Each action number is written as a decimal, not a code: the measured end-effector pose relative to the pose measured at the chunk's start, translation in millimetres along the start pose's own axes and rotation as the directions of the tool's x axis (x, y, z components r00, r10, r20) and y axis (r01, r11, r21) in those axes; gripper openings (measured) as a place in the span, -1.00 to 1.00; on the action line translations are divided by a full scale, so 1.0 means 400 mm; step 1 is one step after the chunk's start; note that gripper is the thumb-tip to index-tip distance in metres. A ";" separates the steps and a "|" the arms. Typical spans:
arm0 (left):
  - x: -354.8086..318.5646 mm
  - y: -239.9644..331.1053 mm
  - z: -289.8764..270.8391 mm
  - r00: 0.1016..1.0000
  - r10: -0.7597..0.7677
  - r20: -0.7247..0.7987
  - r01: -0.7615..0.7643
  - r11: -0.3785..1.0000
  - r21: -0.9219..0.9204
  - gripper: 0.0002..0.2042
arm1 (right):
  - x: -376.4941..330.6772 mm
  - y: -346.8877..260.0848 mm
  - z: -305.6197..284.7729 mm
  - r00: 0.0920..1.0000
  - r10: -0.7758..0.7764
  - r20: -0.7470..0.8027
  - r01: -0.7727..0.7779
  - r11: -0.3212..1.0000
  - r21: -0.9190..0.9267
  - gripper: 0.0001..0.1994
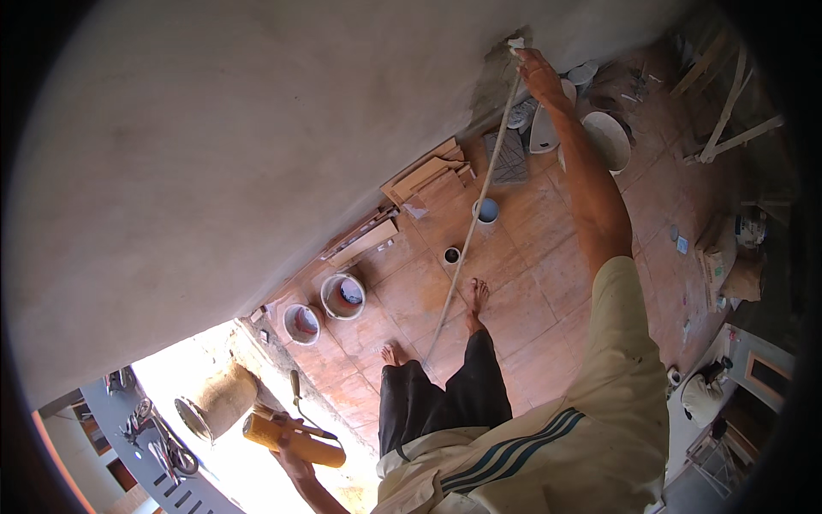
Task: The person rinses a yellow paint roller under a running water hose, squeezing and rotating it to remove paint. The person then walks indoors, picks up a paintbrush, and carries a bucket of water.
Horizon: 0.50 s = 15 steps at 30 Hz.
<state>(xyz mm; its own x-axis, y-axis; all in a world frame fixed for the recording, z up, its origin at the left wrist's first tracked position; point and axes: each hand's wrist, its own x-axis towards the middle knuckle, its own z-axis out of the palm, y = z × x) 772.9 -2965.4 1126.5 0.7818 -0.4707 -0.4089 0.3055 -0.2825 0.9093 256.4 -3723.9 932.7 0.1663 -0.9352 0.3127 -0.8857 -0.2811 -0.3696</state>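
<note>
My left hand [289,445] is closed around a paint roller with a thick orange-yellow sleeve [318,447]. The roller's bent metal frame and dark handle [295,385] stick out beyond the fingers. Up by the wall, my right hand [538,75] has its fingers bent at the upper end of a long thin pale pole [490,171]. That pole slants down to the floor near my feet. At the fingertips sits a small white piece [515,44] whose kind I cannot make out, in front of a darker patch on the grey wall [257,128].
Two buckets [343,296] stand by the wall, with wood strips [428,171] along its foot. On the tiled floor [539,283] are a small dark cup [452,255] and a blue-topped pot [486,211]. Basins [606,141] lie far right; a drum [218,401] is at left.
</note>
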 end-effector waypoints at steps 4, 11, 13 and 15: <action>-0.078 -0.051 0.093 0.999 -0.039 -0.004 0.039 0.998 0.042 -0.27 | 0.103 0.212 0.071 0.987 -0.135 0.087 0.149 0.973 -0.177 -0.51; -0.211 -0.139 0.054 0.971 -0.178 -0.161 0.202 0.968 0.151 -0.14 | 0.238 0.388 0.052 0.837 -0.533 0.124 0.537 0.843 -0.007 -0.47; -0.251 -0.160 0.051 0.959 -0.185 -0.216 0.220 0.964 0.150 -0.11 | 0.284 0.367 0.116 0.867 -0.471 0.161 0.391 0.845 0.363 -0.53; -0.274 -0.143 0.059 0.931 -0.228 -0.285 0.278 0.949 0.149 -0.10 | 0.265 0.377 0.138 0.900 -0.382 0.209 0.318 0.904 0.285 -0.53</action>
<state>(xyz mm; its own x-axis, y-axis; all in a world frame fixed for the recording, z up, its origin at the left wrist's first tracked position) 657.0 -2917.3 1117.4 0.8135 -0.1354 -0.5656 0.4261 -0.5230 0.7381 164.2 -3877.1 861.9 0.5788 -0.7793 0.2403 -0.6241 -0.6130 -0.4845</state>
